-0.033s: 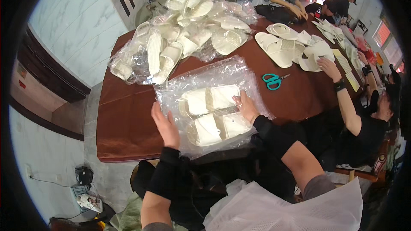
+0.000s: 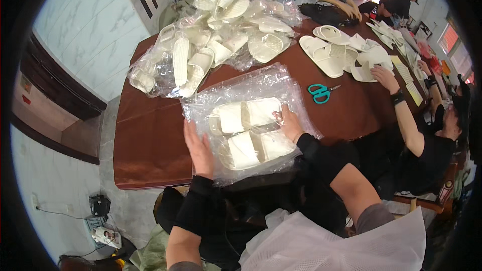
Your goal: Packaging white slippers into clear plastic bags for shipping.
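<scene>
A pair of off-white slippers (image 2: 242, 149) lies side by side in a clear plastic bag (image 2: 201, 101) on the table before me. My left hand (image 2: 199, 151) is at the bag's left edge, open, with its fingers stretched out and the palm turned toward the slippers. At the slippers' right end rests my right hand (image 2: 289, 125), touching them or the film there. Its thumb and fingers are apart, and some fingertips are hard to make out. Teal-handled scissors (image 2: 320, 94) lie to the right of the bag.
Bagged slippers (image 2: 221, 45) form a heap at the back left of the brown table (image 2: 145, 140). Loose slippers (image 2: 329, 57) lie at the right, where a co-worker's hand (image 2: 385, 79) touches them. Yellow strips (image 2: 405, 80) lie beyond. Another person sits across the table.
My left hand has shifted slightly to the right, closer to the slippers. My right hand and the slippers look nearly unmoved.
</scene>
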`<state>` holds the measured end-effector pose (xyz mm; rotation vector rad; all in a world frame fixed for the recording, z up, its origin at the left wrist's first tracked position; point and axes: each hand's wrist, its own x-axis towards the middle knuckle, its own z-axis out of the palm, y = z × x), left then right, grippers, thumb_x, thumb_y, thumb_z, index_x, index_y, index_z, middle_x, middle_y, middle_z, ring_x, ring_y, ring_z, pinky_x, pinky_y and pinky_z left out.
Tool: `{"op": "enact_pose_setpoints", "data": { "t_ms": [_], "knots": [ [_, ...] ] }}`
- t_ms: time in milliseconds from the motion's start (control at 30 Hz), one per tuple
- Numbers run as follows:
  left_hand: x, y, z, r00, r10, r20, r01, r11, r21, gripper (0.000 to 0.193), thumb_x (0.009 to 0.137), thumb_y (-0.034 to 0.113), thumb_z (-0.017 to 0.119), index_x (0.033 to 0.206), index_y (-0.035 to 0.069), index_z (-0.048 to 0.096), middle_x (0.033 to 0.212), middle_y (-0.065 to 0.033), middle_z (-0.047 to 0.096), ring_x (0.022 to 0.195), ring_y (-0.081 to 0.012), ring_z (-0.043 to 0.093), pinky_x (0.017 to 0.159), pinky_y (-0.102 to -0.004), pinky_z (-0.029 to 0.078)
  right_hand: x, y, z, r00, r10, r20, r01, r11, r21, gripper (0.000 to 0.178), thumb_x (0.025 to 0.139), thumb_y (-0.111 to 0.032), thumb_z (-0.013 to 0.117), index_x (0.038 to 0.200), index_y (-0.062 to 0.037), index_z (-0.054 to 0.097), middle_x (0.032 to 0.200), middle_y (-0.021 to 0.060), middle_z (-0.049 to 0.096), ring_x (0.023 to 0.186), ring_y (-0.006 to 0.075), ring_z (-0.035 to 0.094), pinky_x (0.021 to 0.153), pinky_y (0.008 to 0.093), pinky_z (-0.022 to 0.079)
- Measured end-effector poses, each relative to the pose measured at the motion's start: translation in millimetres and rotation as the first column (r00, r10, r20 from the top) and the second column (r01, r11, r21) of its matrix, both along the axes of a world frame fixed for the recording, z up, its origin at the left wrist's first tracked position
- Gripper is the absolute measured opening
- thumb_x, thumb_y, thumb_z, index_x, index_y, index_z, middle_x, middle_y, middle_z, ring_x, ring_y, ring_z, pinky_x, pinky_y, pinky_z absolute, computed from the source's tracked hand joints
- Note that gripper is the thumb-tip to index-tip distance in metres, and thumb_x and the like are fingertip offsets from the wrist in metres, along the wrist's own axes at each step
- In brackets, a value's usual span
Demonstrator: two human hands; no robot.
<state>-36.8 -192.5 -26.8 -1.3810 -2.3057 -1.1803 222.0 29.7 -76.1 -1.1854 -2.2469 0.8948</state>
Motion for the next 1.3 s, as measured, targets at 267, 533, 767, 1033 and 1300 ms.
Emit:
{"op": "enact_pose_setpoints", "data": {
  "t_ms": [267, 533, 767, 1033, 1300],
  "knots": [
    [3, -28, -26, 0.986, 0.044, -0.158, -0.112, 0.884, -0.454, 0.058, 0.108, 0.033, 0.047, 0.161, 0.017, 0.033, 0.169, -0.0048, 0.03, 0.157, -0.0301, 0.023, 0.124, -0.0584, 0.018, 19, 32, 75, 0.99, -0.093, 0.106, 0.082, 0.991, 0.101, 0.031, 0.094, -0.016, 0.067, 0.122, -0.0057, 0.058, 0.096, 0.0267, 0.065, 0.09, 0.0456, 0.068, 0.074, 0.054, 0.055],
    [-2, -26, -34, 0.988, 0.06, -0.145, -0.116, 0.902, -0.417, 0.058, 0.106, 0.035, 0.049, 0.16, 0.016, 0.036, 0.167, -0.0071, 0.034, 0.155, -0.0298, 0.027, 0.125, -0.056, 0.019, 209, 129, 147, 0.922, -0.38, -0.068, 0.386, 0.9, 0.203, 0.019, 0.095, -0.018, 0.066, 0.108, -0.0045, 0.064, 0.095, 0.0177, 0.059, 0.076, 0.0303, 0.067, 0.067, 0.0414, 0.056],
    [4, -24, -27, 0.993, 0.046, -0.108, -0.084, 0.922, -0.378, 0.056, 0.108, 0.036, 0.046, 0.158, 0.013, 0.039, 0.165, -0.0094, 0.037, 0.154, -0.0319, 0.03, 0.124, -0.0564, 0.02, 224, 101, 231, 0.762, -0.34, -0.551, 0.487, 0.861, 0.142, 0.031, 0.105, -0.03, 0.06, 0.09, -0.0036, 0.055, 0.074, 0.0036, 0.057, 0.064, 0.0112, 0.056, 0.058, 0.0285, 0.047],
    [-2, -30, -31, 0.991, 0.046, -0.128, -0.09, 0.929, -0.36, 0.056, 0.108, 0.035, 0.045, 0.158, 0.01, 0.039, 0.164, -0.0108, 0.038, 0.153, -0.0325, 0.031, 0.124, -0.0554, 0.021, 22, -8, 173, 0.898, -0.128, -0.421, 0.133, 0.991, -0.017, 0.029, 0.105, -0.031, 0.06, 0.103, -0.0034, 0.049, 0.077, 0.0104, 0.061, 0.066, 0.0169, 0.063, 0.057, 0.0366, 0.049],
    [-7, -22, -39, 0.998, 0.022, -0.065, -0.042, 0.945, -0.325, 0.056, 0.106, 0.029, 0.05, 0.157, 0.008, 0.039, 0.163, -0.0113, 0.04, 0.153, -0.033, 0.031, 0.123, -0.0558, 0.022, 18, 33, 61, 0.964, -0.095, 0.248, -0.024, 0.898, 0.44, 0.034, 0.103, -0.039, 0.053, 0.104, -0.0077, 0.066, 0.084, 0.0244, 0.07, 0.083, 0.0468, 0.069, 0.073, 0.0558, 0.054]
  ]
}}
